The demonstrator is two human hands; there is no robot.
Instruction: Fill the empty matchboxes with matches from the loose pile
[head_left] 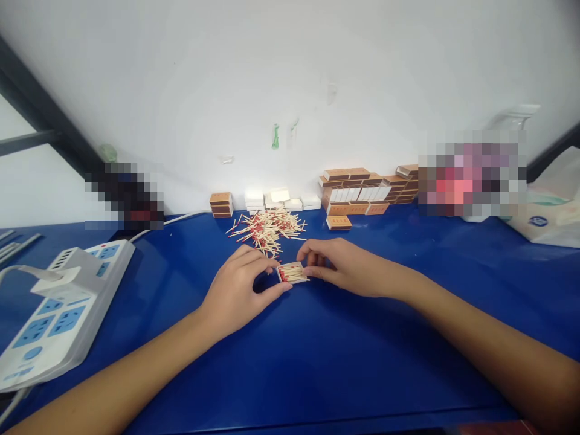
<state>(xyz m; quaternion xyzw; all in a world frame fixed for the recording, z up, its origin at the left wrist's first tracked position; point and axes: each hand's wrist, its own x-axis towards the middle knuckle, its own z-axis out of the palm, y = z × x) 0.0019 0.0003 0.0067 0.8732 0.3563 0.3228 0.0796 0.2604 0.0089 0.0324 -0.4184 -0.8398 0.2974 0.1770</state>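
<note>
A small white matchbox tray [278, 275] filled with red-tipped matches [292, 274] lies on the blue table between my hands. My left hand [240, 287] grips the tray's left end, thumb at the near side and index finger at the far side. At the right end, my right hand [339, 264] has its thumb and index finger at the match ends, the other fingers curled; the exact contact is hard to see. Some matches stick out past the tray's right edge. Just behind is a loose heap of matches [272, 226], heads pointing various ways.
White trays [255, 199] stand against the wall behind the heap. Brown matchboxes are stacked left [221, 204] and right [353, 208], with a single matchbox [339, 223] in front. A power strip [67, 314] with cables lies left; a tissue pack [550, 211] sits far right.
</note>
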